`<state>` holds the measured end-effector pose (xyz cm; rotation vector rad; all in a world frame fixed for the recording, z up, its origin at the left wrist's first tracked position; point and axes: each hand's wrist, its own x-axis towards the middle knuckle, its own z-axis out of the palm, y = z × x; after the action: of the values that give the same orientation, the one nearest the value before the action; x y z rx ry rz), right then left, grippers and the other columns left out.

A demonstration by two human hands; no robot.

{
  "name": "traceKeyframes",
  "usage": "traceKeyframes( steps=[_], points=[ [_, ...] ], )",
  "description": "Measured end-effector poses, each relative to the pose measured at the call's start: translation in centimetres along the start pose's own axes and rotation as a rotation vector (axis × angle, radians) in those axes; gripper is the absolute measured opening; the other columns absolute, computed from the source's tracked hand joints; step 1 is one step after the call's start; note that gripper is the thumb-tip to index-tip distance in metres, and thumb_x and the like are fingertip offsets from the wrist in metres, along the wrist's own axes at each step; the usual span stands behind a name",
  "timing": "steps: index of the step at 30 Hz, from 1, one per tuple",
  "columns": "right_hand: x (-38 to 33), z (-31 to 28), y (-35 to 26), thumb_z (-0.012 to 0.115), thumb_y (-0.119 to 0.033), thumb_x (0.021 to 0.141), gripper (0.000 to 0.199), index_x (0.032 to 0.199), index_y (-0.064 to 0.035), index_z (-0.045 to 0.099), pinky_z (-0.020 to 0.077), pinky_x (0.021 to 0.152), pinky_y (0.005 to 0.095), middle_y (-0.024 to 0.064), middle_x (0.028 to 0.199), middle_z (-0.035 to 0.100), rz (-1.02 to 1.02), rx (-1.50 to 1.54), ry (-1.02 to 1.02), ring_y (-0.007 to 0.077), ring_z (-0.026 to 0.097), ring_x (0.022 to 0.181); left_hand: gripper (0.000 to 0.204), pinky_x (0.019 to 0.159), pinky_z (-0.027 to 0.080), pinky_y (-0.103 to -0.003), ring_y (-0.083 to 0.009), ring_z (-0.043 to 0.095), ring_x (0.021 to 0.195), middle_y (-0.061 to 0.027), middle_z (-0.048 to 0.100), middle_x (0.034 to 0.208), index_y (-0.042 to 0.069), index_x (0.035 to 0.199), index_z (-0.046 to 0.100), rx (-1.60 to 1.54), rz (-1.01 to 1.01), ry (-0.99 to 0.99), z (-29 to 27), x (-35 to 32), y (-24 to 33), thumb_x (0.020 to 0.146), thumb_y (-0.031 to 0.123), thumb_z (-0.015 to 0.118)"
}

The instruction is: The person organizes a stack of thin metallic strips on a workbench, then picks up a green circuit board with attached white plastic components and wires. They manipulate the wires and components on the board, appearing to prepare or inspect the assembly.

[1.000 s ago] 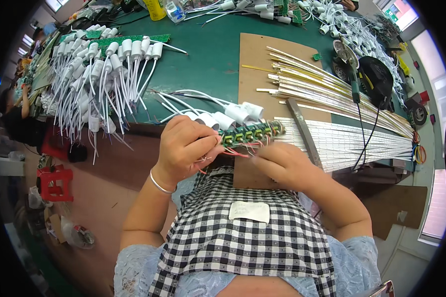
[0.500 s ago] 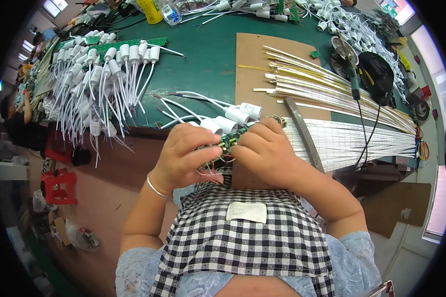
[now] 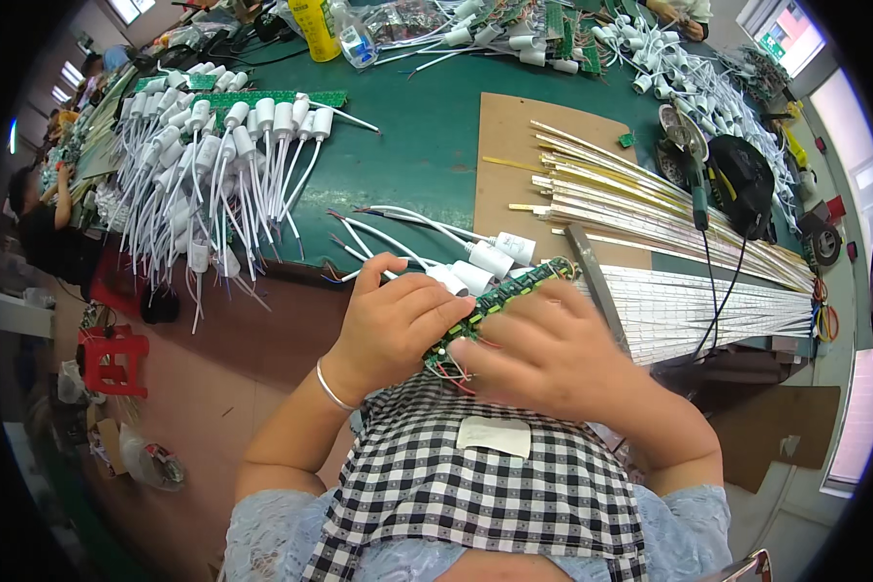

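Observation:
My left hand (image 3: 398,325) grips a green circuit board strip (image 3: 514,288) between thumb and fingers, near the table's front edge. The strip slants up to the right and carries small electronic parts. Thin red and white wires (image 3: 453,373) hang at its near end. My right hand (image 3: 553,349) lies over the strip's near side with curled fingers; motion smears them, and whether they hold anything cannot be made out. Just beyond the strip are several white plastic cylinders (image 3: 490,257), their white cables (image 3: 388,233) running left with stripped ends.
A heap of similar cabled cylinders (image 3: 199,145) lies at left. Cardboard (image 3: 507,136), LED strips (image 3: 708,301) and a metal bar (image 3: 597,281) are at right. Farther back stands a yellow bottle (image 3: 315,29). A person (image 3: 53,228) is at far left, near a red stool (image 3: 112,361).
The right hand has shifted right and nearer to me, uncovering more of the board strip. The left hand has moved slightly right and down. The whole view has shifted a little.

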<state>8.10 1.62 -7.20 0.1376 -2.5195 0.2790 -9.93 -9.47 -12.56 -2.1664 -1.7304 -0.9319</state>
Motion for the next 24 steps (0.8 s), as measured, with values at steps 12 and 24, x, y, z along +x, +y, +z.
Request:
traceKeyframes(
  steps=[12, 24],
  points=[
    [-2.6, -1.7, 0.1, 0.072, -0.017, 0.073, 0.023, 0.091, -0.0060, 0.062, 0.0479, 0.063, 0.0329, 0.0032, 0.084, 0.060, -0.300, 0.299, 0.028, 0.0202, 0.058, 0.071, 0.013, 0.097, 0.031, -0.043, -0.0120, 0.065, 0.081, 0.0045, 0.067, 0.080, 0.017, 0.091, 0.071, 0.020, -0.013, 0.055, -0.8, 0.3, -0.5, 0.080, 0.017, 0.063],
    [-2.3, -0.6, 7.0, 0.083, -0.035, 0.062, 0.085, 0.135, -0.0088, 0.048, 0.0367, 0.104, 0.0426, 0.0132, 0.139, 0.045, 0.049, 0.555, -0.513, 0.0322, 0.043, 0.126, 0.010, 0.102, 0.027, -0.044, -0.0106, 0.066, 0.089, 0.0081, 0.069, 0.088, 0.024, 0.089, 0.070, 0.142, 0.280, -0.034, -4.2, -0.2, -1.0, 0.080, 0.019, 0.066]
  ],
)
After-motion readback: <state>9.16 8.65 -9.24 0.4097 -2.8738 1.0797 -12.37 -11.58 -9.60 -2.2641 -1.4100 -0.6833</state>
